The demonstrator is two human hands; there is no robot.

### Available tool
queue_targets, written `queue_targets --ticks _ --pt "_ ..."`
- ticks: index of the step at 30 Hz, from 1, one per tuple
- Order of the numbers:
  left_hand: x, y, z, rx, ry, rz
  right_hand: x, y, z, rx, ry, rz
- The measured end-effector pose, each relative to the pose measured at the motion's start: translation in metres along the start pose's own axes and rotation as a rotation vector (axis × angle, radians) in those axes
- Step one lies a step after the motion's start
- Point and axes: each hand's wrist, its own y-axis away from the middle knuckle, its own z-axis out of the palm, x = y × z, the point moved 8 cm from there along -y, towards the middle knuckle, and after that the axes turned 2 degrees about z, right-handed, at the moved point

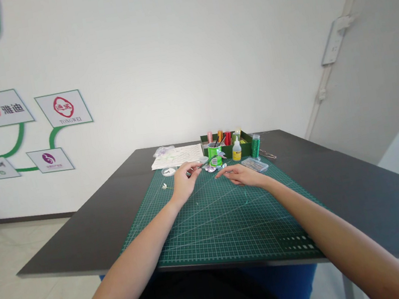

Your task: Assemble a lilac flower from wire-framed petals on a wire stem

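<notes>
Dark stem (208, 162), step in hand: I judge this to be fine assembly or finishing work, with one hand steadying the piece and the other working close beside it

Dark stem, next move: in my judgement it calls for a firm but light left pinch and precise right fingertips, because the piece looks slender and its end could swing or bend under a careless push

Dark stem, location: raised in front of the green can (212, 150), over the far part of the cutting mat (213, 233)

Dark stem, appearance: thin and straight, slanting up toward the right; its finer detail is too small for me to read

Pale petals (220, 155): shiny, whitish with a lilac tint, grouped around the stem's far end; I cannot tell which are fixed to it and which lie behind

Left hand (185, 178): thumb and fingers pinched on the near end of the stem

Right hand (240, 175): palm down, index finger extended toward the left hand, the two hands apart; I cannot tell whether its fingers close on anything fine

Green thread (246, 197): a loose strand below the right hand

White bottle (236, 150): upright, just right of the can

Clear case (255, 164): flat, beyond the right hand

Small white piece (165, 186): on the mat, left of the left hand
</notes>
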Motion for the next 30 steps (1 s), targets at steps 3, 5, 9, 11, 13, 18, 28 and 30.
queue_targets --ticks 3,5,9,11,13,18,28,30 --pt "-0.001 0.0 -0.002 0.019 0.005 -0.01 0.001 0.0 0.0 -0.009 -0.006 0.014" --pt "-0.001 -0.001 -0.004 0.04 0.012 -0.005 0.003 0.0 0.0 -0.012 -0.009 0.019" --pt "-0.005 -0.002 -0.008 0.07 0.027 -0.01 0.004 -0.001 0.0 -0.017 -0.026 0.007" --pt "-0.006 -0.003 -0.009 0.079 0.036 -0.022 0.005 -0.001 0.0 -0.018 -0.032 0.003" --pt "-0.006 -0.003 -0.01 0.084 0.04 -0.029 0.006 -0.002 0.0 -0.02 -0.027 0.004" --pt "-0.004 -0.003 -0.011 0.087 0.034 -0.033 0.008 -0.003 -0.001 -0.018 -0.035 0.004" --pt "-0.01 -0.004 -0.015 0.134 0.06 -0.053 0.004 -0.001 -0.001 -0.018 -0.028 -0.025" --pt "-0.011 -0.004 -0.015 0.14 0.055 -0.052 0.003 -0.001 -0.001 -0.02 -0.032 -0.024"
